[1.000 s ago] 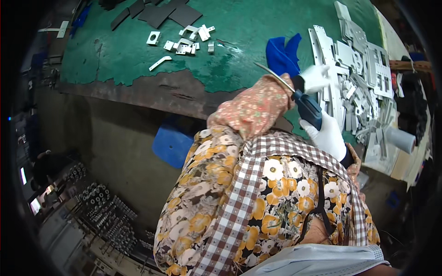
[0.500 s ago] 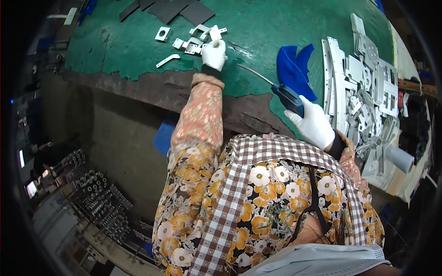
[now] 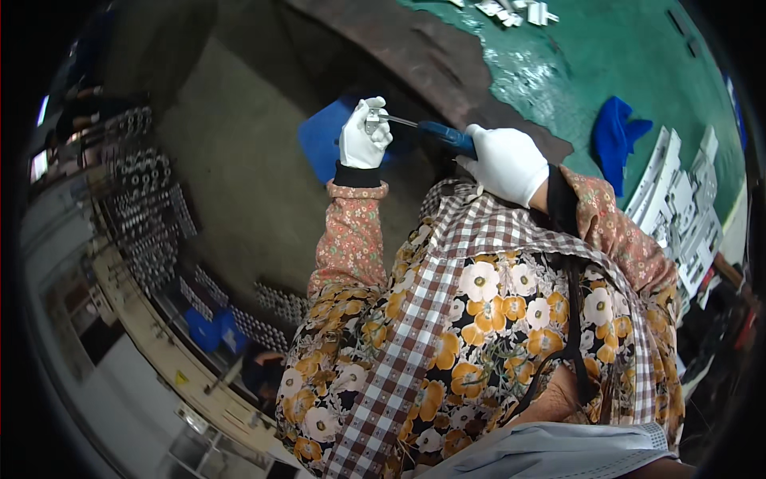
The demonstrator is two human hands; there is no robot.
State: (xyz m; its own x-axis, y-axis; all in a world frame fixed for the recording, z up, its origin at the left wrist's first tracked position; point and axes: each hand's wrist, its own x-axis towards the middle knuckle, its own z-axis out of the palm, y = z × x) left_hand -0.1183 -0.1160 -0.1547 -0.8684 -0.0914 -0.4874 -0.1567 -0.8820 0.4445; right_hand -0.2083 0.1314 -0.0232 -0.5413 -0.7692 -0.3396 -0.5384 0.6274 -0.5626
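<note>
My left hand (image 3: pixel 365 142), in a white glove, grips a small silvery metal bracket (image 3: pixel 373 120) between its fingers, held up away from the table. Part of the bracket is hidden by the fingers. My right hand (image 3: pixel 511 166), also gloved in white, is closed round the dark blue handle of a hand tool (image 3: pixel 447 136) with a thin metal shaft. The shaft points left, and its tip meets the bracket or lies right beside it; which, I cannot tell.
Several metal pieces (image 3: pixel 511 11) lie on the green table top (image 3: pixel 550 76), whose covering is torn along the near edge. A blue cloth (image 3: pixel 614 144) lies right of my right hand, with stacked metal plates (image 3: pixel 678 203) beyond. Below my left hand is a blue object (image 3: pixel 317 144).
My left hand has left the loose parts on the table and come nearer with a bracket. My right hand has brought the tool's shaft to it. The view has turned left.
</note>
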